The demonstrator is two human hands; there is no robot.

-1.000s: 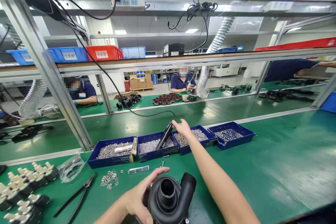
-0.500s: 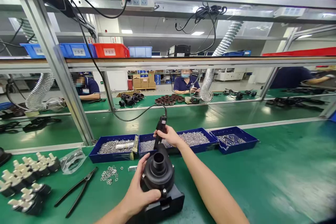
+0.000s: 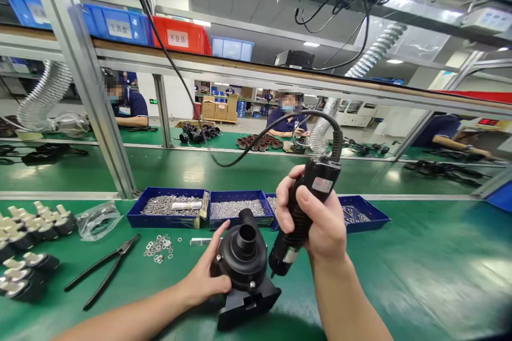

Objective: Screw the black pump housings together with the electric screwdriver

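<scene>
A black pump housing (image 3: 244, 256) with a round upward opening stands on a black base block (image 3: 248, 306) on the green bench. My left hand (image 3: 204, 277) cups its left side, fingers wrapped against it. My right hand (image 3: 320, 218) grips a black corded electric screwdriver (image 3: 304, 208), held tilted with its tip pointing down beside the housing's right edge. Its cable (image 3: 256, 141) loops up toward the overhead frame.
Blue trays of screws (image 3: 168, 208) (image 3: 238, 206) (image 3: 360, 213) line the bench behind the housing. Loose washers (image 3: 158, 248), pliers (image 3: 100, 272), a plastic bag (image 3: 96, 218) and several capped black parts (image 3: 28, 245) lie left. Seated workers (image 3: 288, 117) are across the conveyor.
My right hand has lifted the screwdriver out of the tray and brought it close, above the housing's right side. The left hand shifted from the housing's front to its left flank.
</scene>
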